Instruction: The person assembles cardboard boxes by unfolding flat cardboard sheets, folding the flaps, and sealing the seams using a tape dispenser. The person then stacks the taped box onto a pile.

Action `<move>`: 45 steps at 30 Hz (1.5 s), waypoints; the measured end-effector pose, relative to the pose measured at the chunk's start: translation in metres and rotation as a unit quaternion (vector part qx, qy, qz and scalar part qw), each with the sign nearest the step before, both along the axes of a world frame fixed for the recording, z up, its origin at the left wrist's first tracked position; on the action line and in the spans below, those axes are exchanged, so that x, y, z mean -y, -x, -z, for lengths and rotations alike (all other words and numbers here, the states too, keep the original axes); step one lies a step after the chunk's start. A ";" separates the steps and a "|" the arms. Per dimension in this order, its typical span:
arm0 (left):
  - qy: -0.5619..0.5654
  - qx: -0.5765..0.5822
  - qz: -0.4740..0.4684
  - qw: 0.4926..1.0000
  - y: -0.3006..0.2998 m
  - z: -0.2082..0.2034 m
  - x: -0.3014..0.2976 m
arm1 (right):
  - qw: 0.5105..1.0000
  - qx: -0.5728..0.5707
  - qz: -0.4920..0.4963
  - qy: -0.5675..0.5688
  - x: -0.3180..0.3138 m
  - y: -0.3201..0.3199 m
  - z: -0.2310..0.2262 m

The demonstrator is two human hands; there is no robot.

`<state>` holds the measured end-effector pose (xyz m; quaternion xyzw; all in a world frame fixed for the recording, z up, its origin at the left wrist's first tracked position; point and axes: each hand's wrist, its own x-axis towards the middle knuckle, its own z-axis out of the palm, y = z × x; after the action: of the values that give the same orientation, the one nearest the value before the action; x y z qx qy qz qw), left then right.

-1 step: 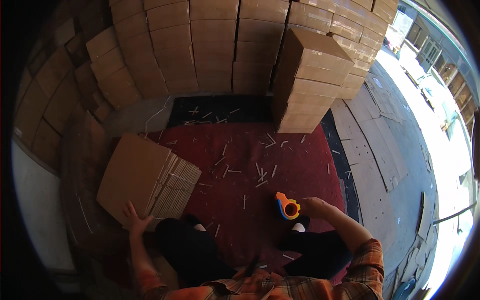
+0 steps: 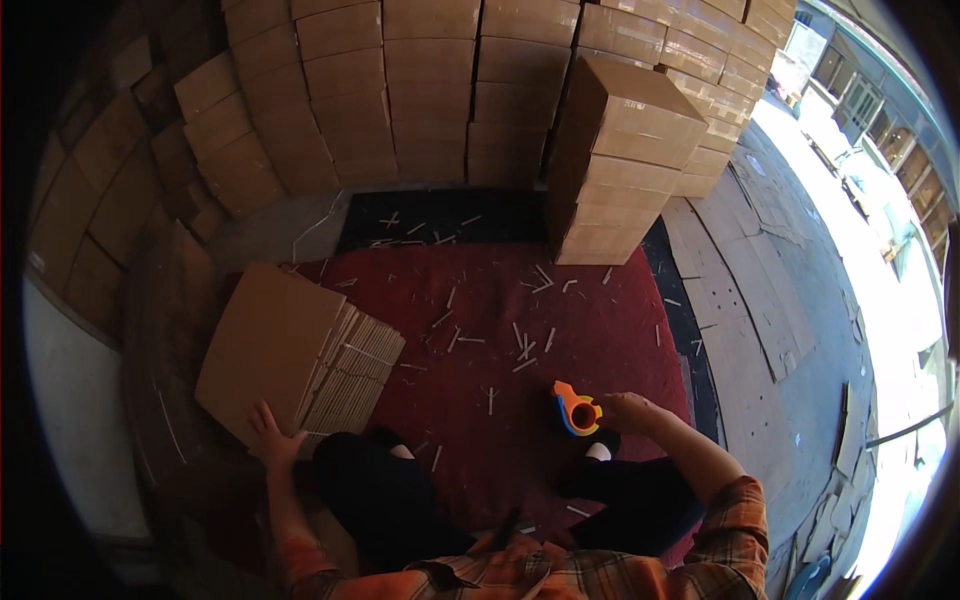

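Head view: steady, light pressure looks best on the cardboard stack (image 2: 275, 345), between eight and nine o'clock, with the tape dispenser (image 2: 567, 399) clear, between four and five. Left hand (image 2: 273, 440): fingers spread wide, touching the stack's near edge! Right hand (image 2: 632, 412): fingers curled, gripping the dispenser!

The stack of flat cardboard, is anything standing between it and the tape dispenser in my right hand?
Nothing visible blocks the gap between your right hand, with the tape dispenser, and the cardboard stack: just red mat and loose scraps. Your left knee sits at the stack's near edge.
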<state>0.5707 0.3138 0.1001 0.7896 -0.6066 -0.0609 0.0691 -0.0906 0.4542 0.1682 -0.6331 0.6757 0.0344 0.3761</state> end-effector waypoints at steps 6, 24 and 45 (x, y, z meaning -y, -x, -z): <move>-0.014 0.093 -0.048 0.994 0.018 0.004 -0.011 | 0.999 0.030 -0.012 -0.015 -0.021 -0.039 -0.005; 0.072 -0.354 0.112 0.926 0.090 -0.184 -0.053 | 0.996 0.073 -0.006 0.045 -0.047 -0.102 -0.039; -0.180 -0.616 0.199 0.741 0.328 0.017 -0.191 | 0.875 0.373 0.289 0.107 -0.024 -0.201 0.031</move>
<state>0.2431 0.5051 0.0831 0.4395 -0.5527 -0.6543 0.2708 0.1099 0.4786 0.1377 -0.4114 0.6379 -0.3873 0.5233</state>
